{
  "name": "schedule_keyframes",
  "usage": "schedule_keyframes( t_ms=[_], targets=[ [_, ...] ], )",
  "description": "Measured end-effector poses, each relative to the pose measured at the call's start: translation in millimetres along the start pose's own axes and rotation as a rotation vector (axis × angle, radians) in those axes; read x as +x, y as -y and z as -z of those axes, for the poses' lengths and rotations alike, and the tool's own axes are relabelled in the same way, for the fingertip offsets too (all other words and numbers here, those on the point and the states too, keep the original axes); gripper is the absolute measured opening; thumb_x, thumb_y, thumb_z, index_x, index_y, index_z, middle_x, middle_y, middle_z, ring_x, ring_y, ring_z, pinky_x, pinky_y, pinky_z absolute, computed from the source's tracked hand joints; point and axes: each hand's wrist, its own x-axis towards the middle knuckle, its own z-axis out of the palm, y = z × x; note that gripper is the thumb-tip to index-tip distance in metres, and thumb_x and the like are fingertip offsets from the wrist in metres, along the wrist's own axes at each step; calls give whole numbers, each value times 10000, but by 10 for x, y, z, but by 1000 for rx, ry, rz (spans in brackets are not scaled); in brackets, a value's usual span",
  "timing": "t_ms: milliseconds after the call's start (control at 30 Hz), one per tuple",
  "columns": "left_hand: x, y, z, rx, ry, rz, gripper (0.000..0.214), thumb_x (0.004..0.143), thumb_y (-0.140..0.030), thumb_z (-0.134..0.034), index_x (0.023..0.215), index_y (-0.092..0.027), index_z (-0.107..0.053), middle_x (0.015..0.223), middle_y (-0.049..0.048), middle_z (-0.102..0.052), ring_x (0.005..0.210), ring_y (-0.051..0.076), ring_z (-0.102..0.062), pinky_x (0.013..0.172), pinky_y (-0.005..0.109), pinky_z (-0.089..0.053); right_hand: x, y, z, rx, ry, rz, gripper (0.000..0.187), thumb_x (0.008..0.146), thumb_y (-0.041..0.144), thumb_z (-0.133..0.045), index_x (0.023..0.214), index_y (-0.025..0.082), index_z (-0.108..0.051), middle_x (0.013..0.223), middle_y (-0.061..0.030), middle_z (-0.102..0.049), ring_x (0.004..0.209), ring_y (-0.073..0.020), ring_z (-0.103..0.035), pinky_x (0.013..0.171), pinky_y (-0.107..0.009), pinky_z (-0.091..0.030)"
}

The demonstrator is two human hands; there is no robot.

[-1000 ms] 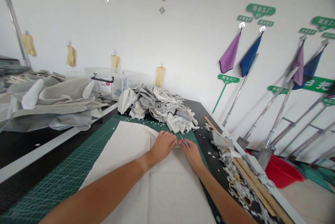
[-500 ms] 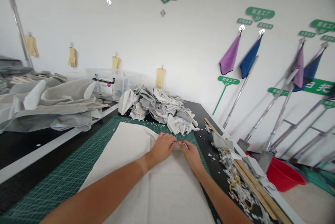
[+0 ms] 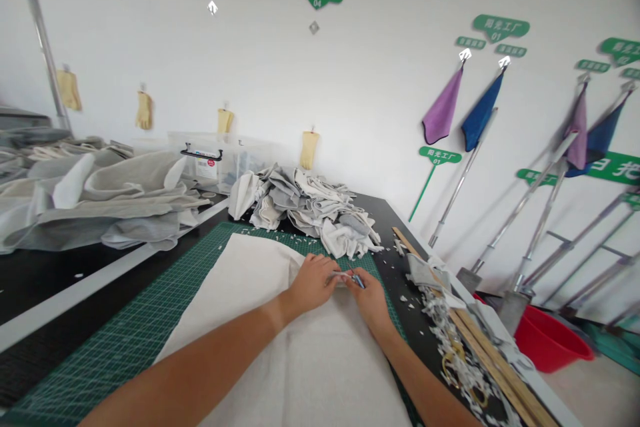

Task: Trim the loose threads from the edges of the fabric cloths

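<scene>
A large piece of off-white cloth [image 3: 320, 354] lies over the green cutting mat [image 3: 115, 327]. At its far right edge my left hand [image 3: 315, 280] is closed, pinching a fold of the cloth between thumb and fingers. Close beside it, my right hand [image 3: 370, 300] is closed around a small, slim metal tool [image 3: 357, 280] with a bluish shine. The tool points towards the pinched edge; its exact kind is too small to make out. A narrow strip of the cloth edge shows between the two hands.
Beyond the mat rises a heap of grey and white cloth pieces [image 3: 305, 200]. Larger cloths [image 3: 115, 200] are stacked at left, before a clear plastic box [image 3: 205, 164]. Wooden strips [image 3: 493, 360], scraps [image 3: 440, 320] and gold-handled scissors [image 3: 457, 364] lie along the right edge, near a red basin [image 3: 550, 340].
My right hand has turned the metal tool, now angled differently and slightly further right. The hands have parted a little, showing more of the cloth edge. The view has shifted slightly.
</scene>
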Motion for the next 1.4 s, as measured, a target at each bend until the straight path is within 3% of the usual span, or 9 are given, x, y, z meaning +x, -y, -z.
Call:
schedule_keyframes(
  t_ms=[267,633,900,1400],
  targets=[
    [12,44,0,-12,-20,36,193,995,-321,-490,960,-240,-662,940,27,-687,952,212,-556,872,371,-335,4,23,10,144,46,-55,407,877,530,-566,804,147,-685,676,-17,-584,639,-147,-464,601,-248,-333],
    [6,37,-21,-36,17,3,187,985,-324,-508,1015,-261,-681,972,11,-710,953,212,-560,885,373,-334,0,-46,1,47,-17,-39,326,848,487,-630,853,167,-694,749,-18,-656,686,-159,-510,646,-251,-360],
    [18,36,-10,-43,-40,41,144,972,-318,-548,979,-252,-676,965,6,-702,958,204,-561,881,361,-326,-7,9,8,42,1,13,322,877,492,-609,866,181,-691,789,-12,-656,723,-162,-530,659,-247,-366],
    [34,37,-15,-90,-33,34,152,966,-296,-549,991,-253,-693,969,1,-717,946,201,-569,873,358,-325,8,1,10,58,6,-46,316,862,479,-607,905,182,-705,775,-17,-656,698,-161,-518,647,-252,-373]
  ],
)
